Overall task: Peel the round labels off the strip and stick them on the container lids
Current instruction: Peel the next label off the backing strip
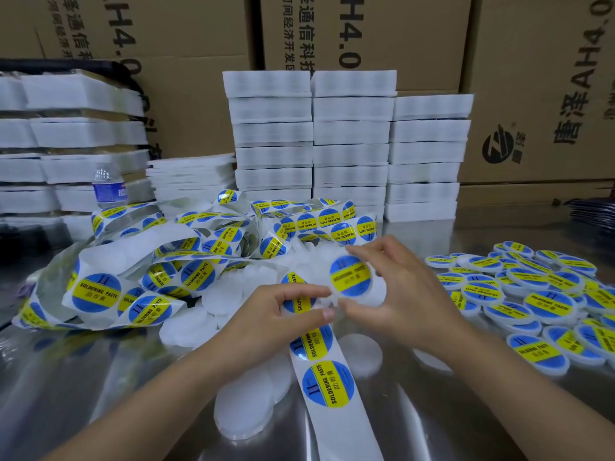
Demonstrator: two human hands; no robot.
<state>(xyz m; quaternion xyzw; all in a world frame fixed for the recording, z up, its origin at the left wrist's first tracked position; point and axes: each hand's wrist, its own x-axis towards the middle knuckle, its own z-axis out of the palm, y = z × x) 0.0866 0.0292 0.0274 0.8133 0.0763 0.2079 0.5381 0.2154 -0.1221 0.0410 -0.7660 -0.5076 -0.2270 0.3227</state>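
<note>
My left hand point(283, 306) pinches the white label strip point(336, 414), which runs from my fingers down toward me and carries blue-and-yellow round labels. My right hand point(399, 291) holds a white round lid point(372, 291) with a label point(350, 276) lying on its top. Both hands meet over a spread of bare white lids point(244, 410) on the metal table. The far end of the strip tangles into a heap point(149, 277) on the left.
Labelled lids point(535, 304) lie in a pile at the right. White foam trays point(349, 144) stand stacked behind the work area and at the left. A water bottle point(109, 186) stands at the back left. Cardboard boxes point(532, 94) form the back wall.
</note>
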